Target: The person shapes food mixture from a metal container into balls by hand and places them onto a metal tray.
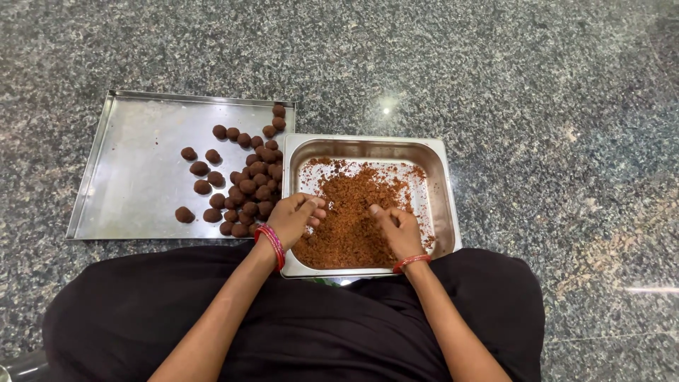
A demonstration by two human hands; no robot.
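Observation:
A deep steel pan [442, 185] sits on the floor in front of me, holding a heap of brown crumbly mixture [353, 212]. My left hand [296, 218] hovers over the pan's near left corner, fingers curled around a bit of the mixture. My right hand [396, 228] rests in the mixture at the pan's near side, fingers bent and pinching some of it. Both wrists wear red bangles. A flat steel tray [134, 170] lies to the left, with several brown rolled balls [247, 177] clustered along its right side.
Speckled grey granite floor [530, 85] lies all around. My lap in black cloth [304, 325] touches the pan's near edge. The left half of the tray is bare metal.

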